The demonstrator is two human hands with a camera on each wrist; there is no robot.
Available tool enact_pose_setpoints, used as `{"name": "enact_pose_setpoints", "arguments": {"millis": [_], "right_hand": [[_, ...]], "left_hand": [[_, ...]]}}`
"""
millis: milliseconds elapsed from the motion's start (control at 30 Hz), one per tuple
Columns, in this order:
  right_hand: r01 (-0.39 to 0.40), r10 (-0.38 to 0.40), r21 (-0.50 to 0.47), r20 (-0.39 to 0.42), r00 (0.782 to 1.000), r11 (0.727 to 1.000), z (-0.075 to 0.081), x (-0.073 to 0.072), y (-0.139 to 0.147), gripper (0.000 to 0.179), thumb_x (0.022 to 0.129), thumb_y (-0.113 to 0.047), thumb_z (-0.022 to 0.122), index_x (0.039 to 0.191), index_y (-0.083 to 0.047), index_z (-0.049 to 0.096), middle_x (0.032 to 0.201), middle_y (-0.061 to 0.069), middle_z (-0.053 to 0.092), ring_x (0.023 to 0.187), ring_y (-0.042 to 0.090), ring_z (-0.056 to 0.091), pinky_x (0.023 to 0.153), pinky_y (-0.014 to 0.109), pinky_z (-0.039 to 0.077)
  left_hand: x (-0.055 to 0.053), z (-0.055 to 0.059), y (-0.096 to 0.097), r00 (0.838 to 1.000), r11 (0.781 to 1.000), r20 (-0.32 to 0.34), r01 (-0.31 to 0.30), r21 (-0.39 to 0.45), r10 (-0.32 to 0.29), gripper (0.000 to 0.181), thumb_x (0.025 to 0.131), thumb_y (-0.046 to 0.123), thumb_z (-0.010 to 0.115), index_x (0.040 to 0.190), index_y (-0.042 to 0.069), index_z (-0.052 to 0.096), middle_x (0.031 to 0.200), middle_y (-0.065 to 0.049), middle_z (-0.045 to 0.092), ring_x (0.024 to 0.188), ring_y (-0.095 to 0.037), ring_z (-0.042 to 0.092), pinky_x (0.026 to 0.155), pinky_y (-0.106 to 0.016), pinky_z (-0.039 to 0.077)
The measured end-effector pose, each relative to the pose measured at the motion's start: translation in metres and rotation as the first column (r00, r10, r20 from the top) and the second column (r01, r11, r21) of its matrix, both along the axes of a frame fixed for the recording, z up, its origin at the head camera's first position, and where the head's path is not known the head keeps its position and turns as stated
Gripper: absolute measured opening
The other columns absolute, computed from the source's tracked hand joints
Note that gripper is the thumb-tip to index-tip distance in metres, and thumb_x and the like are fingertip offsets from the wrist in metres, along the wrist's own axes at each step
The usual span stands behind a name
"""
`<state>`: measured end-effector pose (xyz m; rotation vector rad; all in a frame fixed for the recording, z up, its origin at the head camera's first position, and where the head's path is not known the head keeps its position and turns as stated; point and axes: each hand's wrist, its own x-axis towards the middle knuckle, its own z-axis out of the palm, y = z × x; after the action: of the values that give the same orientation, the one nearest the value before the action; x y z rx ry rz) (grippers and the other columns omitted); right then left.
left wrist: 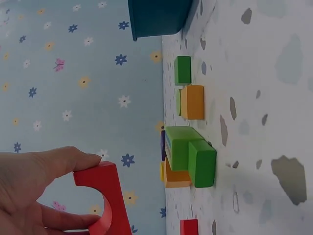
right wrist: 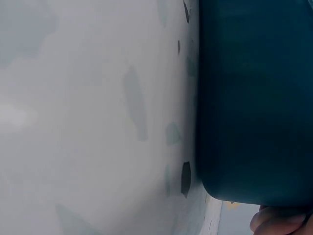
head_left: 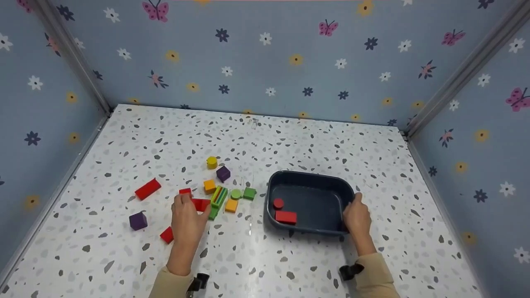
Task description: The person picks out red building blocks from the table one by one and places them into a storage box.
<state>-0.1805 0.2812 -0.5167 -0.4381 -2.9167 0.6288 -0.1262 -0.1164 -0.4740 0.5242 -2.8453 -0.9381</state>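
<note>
Fingers (left wrist: pixel 80 158) of the left hand (head_left: pixel 187 217) pinch a red arch block (left wrist: pixel 113 196), while the right hand (head_left: pixel 357 214) grips the dark-blue tub (head_left: pixel 308 232)

The arch is held off the speckled worktop (head_left: pixel 248 265), near a green striped block (head_left: pixel 219 197) and a green rectangular block (left wrist: pixel 202 163); swung too low, it could knock them askew. A slack or uneven pinch might let it twist and drop among the loose pieces. Well to its right, the tub holds a red round block (head_left: pixel 278 203) and a red rectangular block (head_left: pixel 286 217) at its left end; a hard pull from the right hand, at the opposite end, could slide or tilt it
</note>
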Motion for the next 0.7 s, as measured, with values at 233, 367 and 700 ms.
{"name": "enact_pose_setpoints", "arguments": {"millis": [233,367,700], "right_hand": [[-0.008,0.008,-0.004,-0.012,1.0,1.0,0.0,0.0,0.0,0.023,0.088,-0.008,0.04,0.109,0.002,0.037,0.082,0.032,0.056,0.067,0.043,0.057,0.051,0.05,0.042],[-0.018,0.018,-0.001,-0.04,0.999,1.0,-0.001,0.002,0.0,0.021,0.088,-0.007,0.04,0.107,0.002,0.038,0.081,0.031,0.056,0.066,0.043,0.057,0.049,0.05,0.042],[-0.015,0.015,-0.003,-0.024,1.0,1.0,0.0,0.001,0.001,0.021,0.088,-0.007,0.039,0.107,0.002,0.037,0.082,0.032,0.055,0.068,0.043,0.056,0.05,0.05,0.042]], "left_hand": [[-0.004,0.003,0.013,0.998,0.999,-0.065,0.028,0.027,-0.027,0.061,0.075,0.019,0.07,0.117,-0.014,0.041,0.113,-0.025,0.041,0.102,-0.035,0.042,0.089,-0.044,0.038],[-0.006,0.004,0.021,0.994,0.997,-0.096,0.055,0.053,-0.05,0.061,0.074,0.019,0.07,0.117,-0.013,0.042,0.113,-0.024,0.04,0.103,-0.033,0.041,0.089,-0.042,0.04],[-0.011,0.006,0.045,0.961,0.991,-0.251,0.127,0.037,-0.114,0.057,0.071,0.018,0.073,0.111,-0.013,0.047,0.108,-0.023,0.045,0.097,-0.032,0.045,0.086,-0.039,0.042]]}}
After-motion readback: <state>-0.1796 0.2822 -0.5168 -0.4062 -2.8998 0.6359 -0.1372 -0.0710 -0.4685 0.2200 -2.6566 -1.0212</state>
